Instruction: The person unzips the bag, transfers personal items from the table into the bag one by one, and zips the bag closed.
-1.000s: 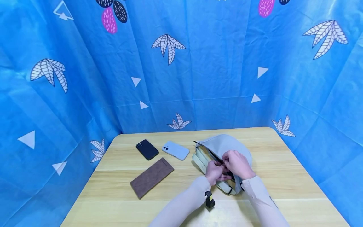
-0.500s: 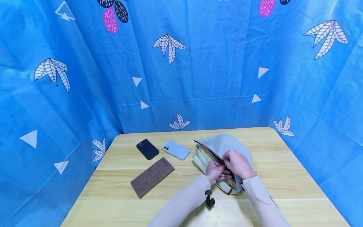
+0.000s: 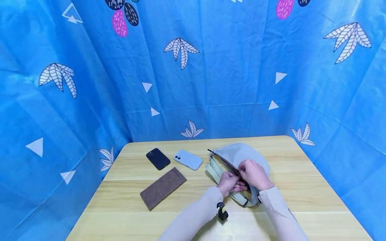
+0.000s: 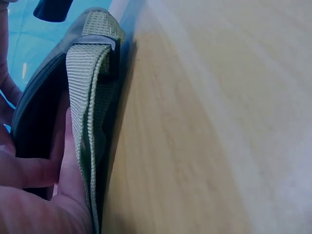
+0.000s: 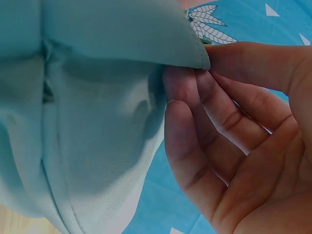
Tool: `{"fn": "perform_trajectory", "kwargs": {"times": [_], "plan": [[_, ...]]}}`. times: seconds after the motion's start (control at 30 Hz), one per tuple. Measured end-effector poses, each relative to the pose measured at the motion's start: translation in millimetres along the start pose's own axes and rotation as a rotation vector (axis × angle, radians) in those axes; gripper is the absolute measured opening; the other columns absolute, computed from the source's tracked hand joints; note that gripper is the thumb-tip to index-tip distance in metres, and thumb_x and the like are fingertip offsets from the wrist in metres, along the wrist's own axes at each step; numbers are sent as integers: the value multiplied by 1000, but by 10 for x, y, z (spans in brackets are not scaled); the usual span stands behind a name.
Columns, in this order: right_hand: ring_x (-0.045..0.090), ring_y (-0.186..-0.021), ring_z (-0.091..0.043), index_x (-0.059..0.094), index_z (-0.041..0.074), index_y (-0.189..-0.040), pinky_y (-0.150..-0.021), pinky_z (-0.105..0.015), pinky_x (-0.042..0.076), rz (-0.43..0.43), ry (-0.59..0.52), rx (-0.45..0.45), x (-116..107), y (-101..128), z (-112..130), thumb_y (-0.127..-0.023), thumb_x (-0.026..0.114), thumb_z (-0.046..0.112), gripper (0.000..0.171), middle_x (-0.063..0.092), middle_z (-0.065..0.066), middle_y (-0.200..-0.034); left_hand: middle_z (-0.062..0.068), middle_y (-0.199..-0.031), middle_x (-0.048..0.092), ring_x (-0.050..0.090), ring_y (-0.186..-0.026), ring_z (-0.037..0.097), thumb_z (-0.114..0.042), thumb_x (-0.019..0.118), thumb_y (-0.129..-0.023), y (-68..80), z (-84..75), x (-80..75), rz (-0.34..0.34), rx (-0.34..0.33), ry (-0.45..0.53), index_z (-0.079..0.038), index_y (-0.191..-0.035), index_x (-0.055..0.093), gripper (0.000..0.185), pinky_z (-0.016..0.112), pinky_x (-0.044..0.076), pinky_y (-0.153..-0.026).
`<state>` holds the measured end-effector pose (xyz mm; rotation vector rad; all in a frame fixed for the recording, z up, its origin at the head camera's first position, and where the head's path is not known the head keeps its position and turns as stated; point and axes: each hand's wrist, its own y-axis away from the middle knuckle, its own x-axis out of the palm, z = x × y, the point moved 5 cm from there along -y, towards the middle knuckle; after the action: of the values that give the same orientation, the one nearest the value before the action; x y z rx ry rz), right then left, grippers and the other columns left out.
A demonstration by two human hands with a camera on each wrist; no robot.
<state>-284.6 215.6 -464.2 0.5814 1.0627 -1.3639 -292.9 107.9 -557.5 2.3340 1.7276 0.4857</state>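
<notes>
A grey crossbody bag (image 3: 239,152) with a rounded outline lies on the table's right half, its zipped mouth partly open. Pale green webbing straps (image 3: 214,171) run along its near left side. My right hand (image 3: 253,174) pinches the upper edge of the mouth between thumb and fingertips; the right wrist view shows the raised grey fabric (image 5: 112,97) in that pinch. My left hand (image 3: 228,183) is at the lower edge with its fingers inside the mouth. One finger (image 4: 70,161) lies along the inner side beside the strap. I cannot tell whether these fingers grip the bag. A reddish-brown strip shows inside.
A black phone (image 3: 158,158) and a light blue phone (image 3: 188,160) lie face down to the left of the bag. Nearer is a flat brown rectangular case (image 3: 163,188), set at a slant. Blue patterned curtains (image 3: 235,67) stand around the wooden table (image 3: 120,221).
The reddish-brown strip inside the bag shows more plainly now. My left fingers have shifted slightly in the mouth; my right hand keeps its pinch on the upper edge.
</notes>
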Motion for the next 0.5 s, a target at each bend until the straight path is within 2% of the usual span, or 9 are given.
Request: {"fn": "perform_trajectory", "kwargs": {"times": [0.13, 0.27, 0.4, 0.5], "plan": [[52, -65, -15, 66, 14, -65, -60, -33, 43, 9, 3, 15, 7, -4, -8, -84, 63, -4, 26, 61, 4, -65, 26, -85, 77, 79, -76, 33, 1, 56, -99, 11, -4, -10, 12, 20, 16, 5, -96, 64, 10, 32, 65, -68], [63, -72, -18, 73, 12, -73, -65, -40, 52, 1, 1, 32, 3, 1, -11, -85, 66, -1, 19, 71, 1, -75, 22, -85, 78, 77, -67, 21, -5, 62, -98, 32, -69, -44, 36, 51, 31, -2, -98, 60, 3, 27, 64, -64], [69, -77, -21, 77, 10, -80, -68, -46, 57, -10, -2, 43, -14, 7, -9, -85, 68, 0, 13, 76, -3, -81, 21, -91, 79, 73, -61, 12, -12, 66, -98, 76, -203, -132, 59, 82, -26, -8, -100, 60, 7, 21, 60, -57], [70, -78, -22, 77, 8, -83, -69, -47, 58, -15, -2, 50, -25, 10, -12, -85, 68, 0, 12, 77, -5, -82, 19, -93, 79, 73, -61, 10, -16, 65, -100, 117, -318, -266, 68, 108, -85, -7, -104, 62, 10, 19, 58, -56]]}}
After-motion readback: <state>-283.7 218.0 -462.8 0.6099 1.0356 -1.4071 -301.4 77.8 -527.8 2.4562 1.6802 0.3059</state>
